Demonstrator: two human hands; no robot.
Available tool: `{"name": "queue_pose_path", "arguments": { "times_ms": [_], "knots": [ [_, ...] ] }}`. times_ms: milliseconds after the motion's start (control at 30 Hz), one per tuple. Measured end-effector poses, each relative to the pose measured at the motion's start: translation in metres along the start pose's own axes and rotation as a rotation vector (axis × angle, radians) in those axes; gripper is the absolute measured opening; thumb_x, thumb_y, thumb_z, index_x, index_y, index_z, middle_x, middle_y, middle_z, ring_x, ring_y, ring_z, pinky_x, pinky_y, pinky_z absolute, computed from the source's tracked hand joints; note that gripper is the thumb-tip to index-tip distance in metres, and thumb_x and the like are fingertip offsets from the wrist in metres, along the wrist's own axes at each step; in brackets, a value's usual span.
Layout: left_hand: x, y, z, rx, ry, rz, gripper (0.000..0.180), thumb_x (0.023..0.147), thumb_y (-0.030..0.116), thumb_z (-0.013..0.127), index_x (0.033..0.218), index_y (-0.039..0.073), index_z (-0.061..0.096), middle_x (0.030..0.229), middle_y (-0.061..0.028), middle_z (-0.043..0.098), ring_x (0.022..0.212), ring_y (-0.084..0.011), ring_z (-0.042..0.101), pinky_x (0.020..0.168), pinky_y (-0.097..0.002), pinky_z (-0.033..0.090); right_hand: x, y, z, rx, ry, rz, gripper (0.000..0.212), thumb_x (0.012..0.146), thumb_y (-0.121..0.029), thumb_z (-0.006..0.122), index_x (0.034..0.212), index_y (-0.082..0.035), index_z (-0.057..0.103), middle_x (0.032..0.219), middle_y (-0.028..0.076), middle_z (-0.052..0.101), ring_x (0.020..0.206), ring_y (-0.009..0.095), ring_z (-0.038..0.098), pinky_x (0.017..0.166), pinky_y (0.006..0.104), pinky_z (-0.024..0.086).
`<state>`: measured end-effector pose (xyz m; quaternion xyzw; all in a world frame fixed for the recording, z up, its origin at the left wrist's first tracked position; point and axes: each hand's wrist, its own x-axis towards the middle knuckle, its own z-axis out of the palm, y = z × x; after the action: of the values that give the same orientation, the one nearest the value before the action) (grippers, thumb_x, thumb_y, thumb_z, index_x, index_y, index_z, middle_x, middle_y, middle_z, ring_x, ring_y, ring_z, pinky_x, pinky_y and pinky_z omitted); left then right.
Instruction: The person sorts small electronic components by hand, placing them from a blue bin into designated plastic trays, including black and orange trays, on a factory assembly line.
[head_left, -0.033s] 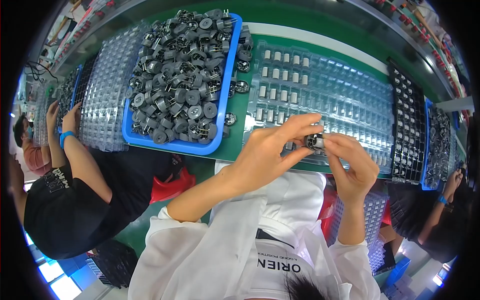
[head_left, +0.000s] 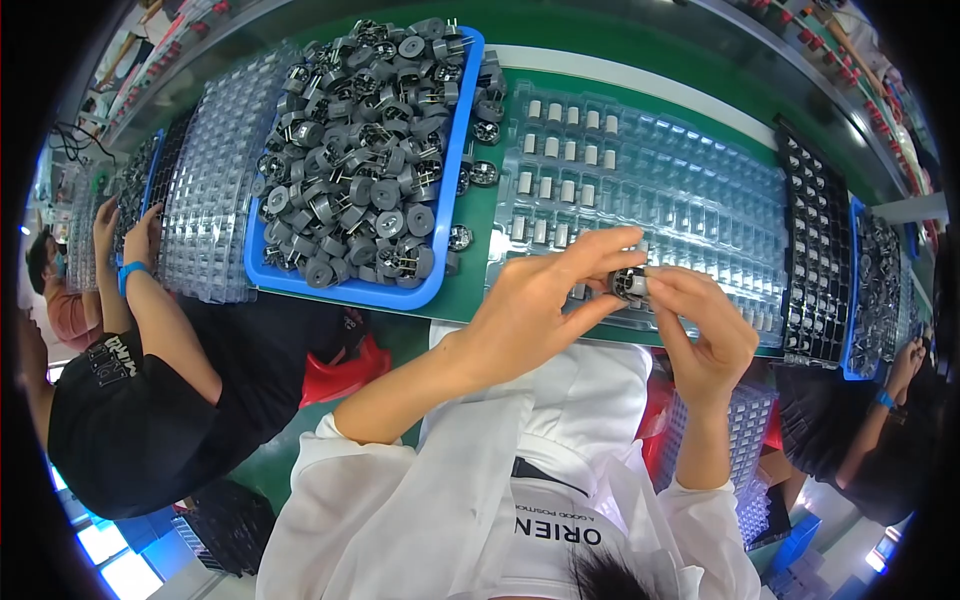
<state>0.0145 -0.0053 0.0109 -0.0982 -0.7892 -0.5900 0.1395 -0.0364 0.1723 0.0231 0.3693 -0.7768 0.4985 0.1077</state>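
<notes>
I am pinching a small round grey part [head_left: 630,284] between both hands, my left hand [head_left: 545,300] closing on it from one side and my right hand [head_left: 705,335] from the other, just above the clear plastic tray [head_left: 690,190] on the green table [head_left: 470,300]. A blue bin [head_left: 455,180] of similar parts is sitting to the left.

The scene is bright and evenly lit from above — shadows are soft and weak. White glare sits on the clear plastic tray [head_left: 640,180]. Fisheye distortion bends straight edges near the black rim — focus stays sharp.
</notes>
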Motion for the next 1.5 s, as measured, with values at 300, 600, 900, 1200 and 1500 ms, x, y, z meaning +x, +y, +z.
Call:
{"name": "queue_pose_path", "arguments": {
  "times_ms": [300, 600, 900, 1200, 1500],
  "knots": [
    [0.003, 0.001, -0.002, 0.066, -0.026, 0.010, 0.052, 0.076, -0.002, 0.070, 0.125, 0.000, 0.052, 0.116, -0.0076, 0.065, 0.083, -0.0152, 0.067, 0.077, -0.0272, 0.056, 0.005, 0.001, -0.004, -0.027, -0.058, -0.038, 0.024, 0.069, 0.017, 0.065, 0.090, 0.005, 0.068, 0.089, 0.014, 0.068, 0.082, 0.022, 0.065, 0.073, 0.0291, 0.050],
    [0.002, 0.005, -0.002, 0.030, -0.010, -0.006, 0.051, 0.076, -0.002, 0.070, 0.124, 0.000, 0.052, 0.116, -0.0069, 0.064, 0.084, -0.0156, 0.068, 0.077, -0.0276, 0.056, 0.000, 0.000, -0.001, 0.042, -0.014, 0.036, 0.024, 0.070, 0.017, 0.065, 0.091, 0.006, 0.068, 0.091, 0.015, 0.068, 0.084, 0.022, 0.064, 0.074, 0.0278, 0.050],
    [0.005, 0.003, -0.004, 0.072, -0.031, 0.018, 0.051, 0.077, -0.001, 0.070, 0.125, 0.001, 0.052, 0.114, -0.0071, 0.065, 0.085, -0.0179, 0.068, 0.077, -0.0289, 0.056, 0.006, -0.001, -0.003, -0.007, -0.051, -0.005, 0.023, 0.070, 0.016, 0.065, 0.089, 0.005, 0.068, 0.090, 0.013, 0.068, 0.084, 0.022, 0.064, 0.073, 0.0283, 0.050],
    [0.001, -0.002, -0.009, -0.097, -0.047, -0.165, 0.049, 0.080, -0.003, 0.066, 0.126, 0.002, 0.051, 0.115, -0.0120, 0.063, 0.091, -0.0185, 0.068, 0.079, -0.0299, 0.055, 0.011, -0.009, 0.008, -0.146, -0.133, 0.001, 0.027, 0.070, 0.010, 0.070, 0.095, 0.002, 0.067, 0.099, 0.014, 0.068, 0.089, 0.025, 0.066, 0.078, 0.0303, 0.052],
    [0.076, -0.035, -0.138, 1.002, -0.018, 0.066, 0.027, 0.074, -0.003, 0.057, 0.100, -0.001, 0.062, 0.105, -0.0159, 0.060, 0.104, -0.0343, 0.055, 0.091, -0.0395, 0.043, -0.017, 0.010, -0.016, -0.138, 0.033, 0.149, 0.029, 0.065, 0.005, 0.077, 0.092, 0.000, 0.067, 0.098, 0.014, 0.068, 0.091, 0.024, 0.066, 0.080, 0.0299, 0.051]
  ]
}}
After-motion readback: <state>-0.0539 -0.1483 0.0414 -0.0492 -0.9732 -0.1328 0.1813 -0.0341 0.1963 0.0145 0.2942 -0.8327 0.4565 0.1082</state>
